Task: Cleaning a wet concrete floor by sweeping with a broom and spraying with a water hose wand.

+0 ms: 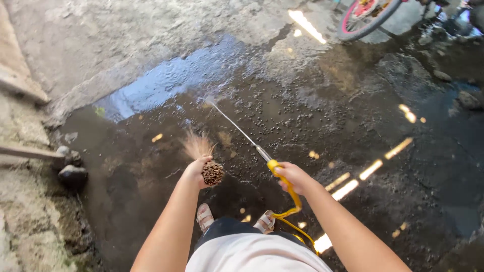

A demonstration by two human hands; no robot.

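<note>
**Broom and hose over a wet floor**

The left hand [195,170] is clenched around a stick broom [207,163], gripping the bundle just below its cut end, which faces the camera as a round brown cluster. The bristles fan out toward 12 o'clock from the fist, blurred, with their tips down near the floor [312,126]. The broom sits just left of frame centre.

At 3 o'clock from it, close by but apart, the right hand [294,177] grasps a yellow hose [288,194] at its end, fingers wrapped round it. A short metal nozzle [263,152] sticks out of the fist, and a thin water jet [229,121] runs from it toward 11 o'clock, striking the floor above the bristles with a small splash. The hose curls down toward 6 o'clock, passing beside the person's right foot.

Both sandals [235,218] show between the forearms, standing on the wet surface.

The floor is dark, rough and soaked, speckled with small bits of debris and bright reflections. A shallow puddle [171,78] mirrors blue at 11 o'clock. Dry pale concrete lies beyond it. Dark stones [72,174] rest at 9 o'clock beside a rough ledge. A bicycle wheel [365,17] with a pink rim stands at 1 o'clock, well apart.
</note>
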